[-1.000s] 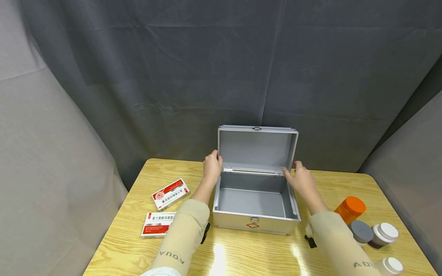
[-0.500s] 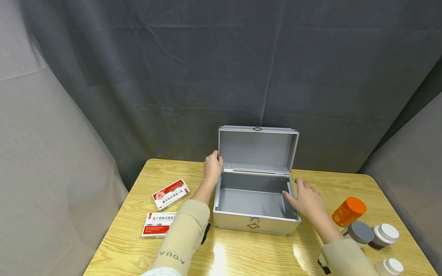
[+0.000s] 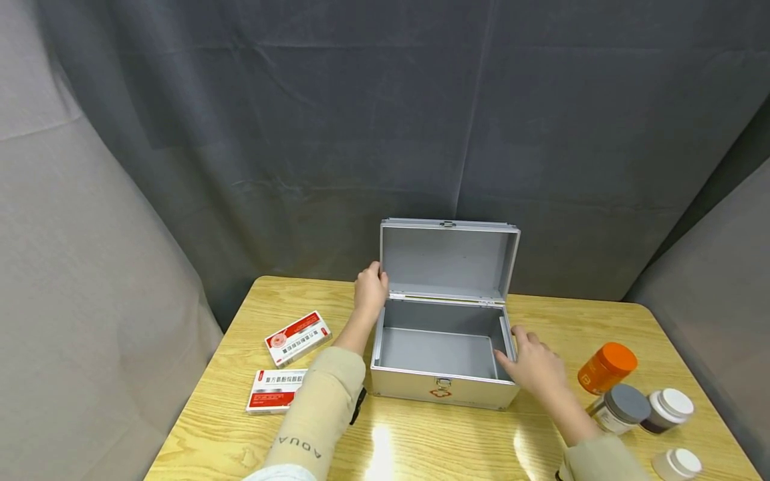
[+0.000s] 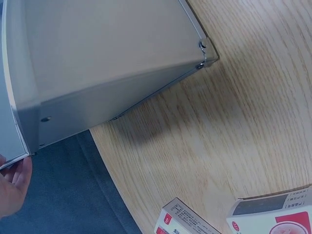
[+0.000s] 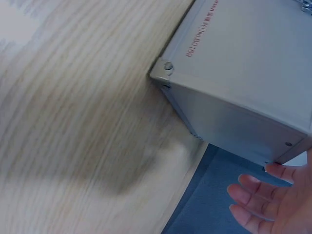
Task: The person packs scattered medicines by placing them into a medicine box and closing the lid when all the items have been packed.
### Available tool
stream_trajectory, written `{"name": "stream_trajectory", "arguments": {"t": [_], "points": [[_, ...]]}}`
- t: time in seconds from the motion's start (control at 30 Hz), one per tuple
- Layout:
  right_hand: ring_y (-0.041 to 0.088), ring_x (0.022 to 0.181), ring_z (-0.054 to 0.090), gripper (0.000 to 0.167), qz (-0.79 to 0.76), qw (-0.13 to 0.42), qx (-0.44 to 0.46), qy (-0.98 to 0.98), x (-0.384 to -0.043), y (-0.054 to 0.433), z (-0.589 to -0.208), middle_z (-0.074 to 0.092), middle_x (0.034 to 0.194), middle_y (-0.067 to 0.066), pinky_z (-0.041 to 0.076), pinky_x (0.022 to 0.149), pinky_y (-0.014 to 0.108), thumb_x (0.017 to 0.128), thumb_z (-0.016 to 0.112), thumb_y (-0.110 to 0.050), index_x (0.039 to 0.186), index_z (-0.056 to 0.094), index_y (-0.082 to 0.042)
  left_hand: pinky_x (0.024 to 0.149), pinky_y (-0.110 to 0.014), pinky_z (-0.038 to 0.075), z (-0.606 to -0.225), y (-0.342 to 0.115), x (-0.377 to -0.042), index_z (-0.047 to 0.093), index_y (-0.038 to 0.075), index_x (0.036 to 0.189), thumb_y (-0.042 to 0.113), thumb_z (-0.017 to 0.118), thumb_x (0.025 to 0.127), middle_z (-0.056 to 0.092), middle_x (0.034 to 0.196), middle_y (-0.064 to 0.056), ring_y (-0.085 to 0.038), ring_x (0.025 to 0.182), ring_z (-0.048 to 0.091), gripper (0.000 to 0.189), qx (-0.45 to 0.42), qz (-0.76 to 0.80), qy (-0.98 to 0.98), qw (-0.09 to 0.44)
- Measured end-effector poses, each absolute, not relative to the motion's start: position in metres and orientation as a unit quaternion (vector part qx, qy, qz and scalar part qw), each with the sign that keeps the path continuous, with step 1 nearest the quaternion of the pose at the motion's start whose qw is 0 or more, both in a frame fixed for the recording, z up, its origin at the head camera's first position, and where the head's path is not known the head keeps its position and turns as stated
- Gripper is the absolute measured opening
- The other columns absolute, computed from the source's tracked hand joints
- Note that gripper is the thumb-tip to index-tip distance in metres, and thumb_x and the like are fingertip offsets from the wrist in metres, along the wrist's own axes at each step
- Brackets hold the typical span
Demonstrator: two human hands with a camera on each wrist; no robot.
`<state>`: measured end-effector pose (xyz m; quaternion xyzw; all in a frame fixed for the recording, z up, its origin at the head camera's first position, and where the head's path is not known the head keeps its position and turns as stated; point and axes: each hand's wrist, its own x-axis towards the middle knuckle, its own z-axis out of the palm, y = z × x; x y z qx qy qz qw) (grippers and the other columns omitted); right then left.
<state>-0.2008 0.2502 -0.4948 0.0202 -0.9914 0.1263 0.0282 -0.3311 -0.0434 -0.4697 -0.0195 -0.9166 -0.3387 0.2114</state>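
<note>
A silver first-aid box (image 3: 404, 387) stands on the table with its lid (image 3: 448, 260) raised; its inside is bare. My left hand (image 3: 369, 291) grips the lid's left edge low down near the hinge. In the left wrist view, the left fingers (image 4: 22, 178) curl round the lid's corner. My right hand (image 3: 537, 364) is at the box's right wall, thumb over the inside and fingers outside. The right wrist view has those fingers (image 5: 251, 200) spread and loosely bent, the topmost one at the box's back corner; the thumb is out of sight there.
Two red-and-white medicine boxes, one farther back (image 3: 298, 339) and one nearer (image 3: 273, 391), lie at the left. To the right stand an orange jar (image 3: 607, 367), a grey-lidded jar (image 3: 625, 404), a white-lidded dark jar (image 3: 668, 409) and a small white bottle (image 3: 676, 463). A dark curtain hangs behind.
My right hand has let go near the lid's right hinge and moved forward along the box's right wall, towards me. The left hand and the lid have stayed put.
</note>
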Motion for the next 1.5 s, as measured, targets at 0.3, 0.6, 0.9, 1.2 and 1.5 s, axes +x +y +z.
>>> {"name": "stream_trajectory", "arguments": {"t": [0.3,0.6,0.9,1.2,1.5], "points": [[0.047,0.091,0.054,0.056,0.132,0.004,0.016,-0.991,-0.201,0.25,-0.499,0.052,0.111,0.03,0.045,0.063,0.053,0.086,0.052,-0.036,0.13,0.035,-0.006,0.066,-0.044,0.051,-0.471,-0.046,-0.331,0.061,-0.002,0.097,0.007,0.057,0.086,0.065,0.087,-0.022,-0.037,0.079,0.064,0.014,-0.026,-0.353,-0.907,0.227],[0.048,0.093,0.053,0.055,0.128,-0.008,0.013,-0.992,-0.202,0.249,-0.499,0.051,0.112,0.031,0.043,0.068,0.056,0.086,0.049,-0.033,0.13,0.034,-0.003,0.066,-0.042,0.051,-0.472,-0.047,-0.331,0.06,-0.002,0.093,0.006,0.057,0.086,0.065,0.085,-0.021,-0.035,0.079,0.064,0.012,-0.032,-0.362,-0.904,0.226],[0.047,0.092,0.053,0.053,0.129,-0.011,0.012,-0.992,-0.202,0.248,-0.499,0.052,0.11,0.03,0.043,0.068,0.056,0.086,0.047,-0.031,0.128,0.033,-0.003,0.08,-0.04,0.05,-0.471,-0.055,-0.327,0.056,-0.002,0.117,0.016,0.055,0.09,0.062,0.108,-0.021,-0.033,0.097,0.061,0.033,-0.045,-0.376,-0.91,0.17],[0.045,0.089,0.055,0.051,0.132,-0.013,0.006,-0.991,-0.2,0.248,-0.499,0.055,0.104,0.028,0.043,0.065,0.054,0.086,0.049,-0.03,0.127,0.035,-0.003,0.097,-0.043,0.037,-0.483,-0.077,-0.316,0.043,0.005,0.132,0.031,0.055,0.088,0.046,0.13,-0.014,-0.03,0.118,0.045,0.053,-0.121,-0.291,-0.934,0.17],[0.044,0.087,0.055,0.05,0.137,-0.01,0.006,-0.991,-0.201,0.247,-0.499,0.056,0.101,0.027,0.043,0.063,0.053,0.086,0.05,-0.029,0.125,0.035,-0.002,0.103,-0.047,0.028,-0.494,-0.114,-0.292,0.046,0.005,0.13,0.03,0.056,0.086,0.048,0.13,-0.013,-0.029,0.121,0.042,0.051,-0.191,-0.217,-0.932,0.22]]}}
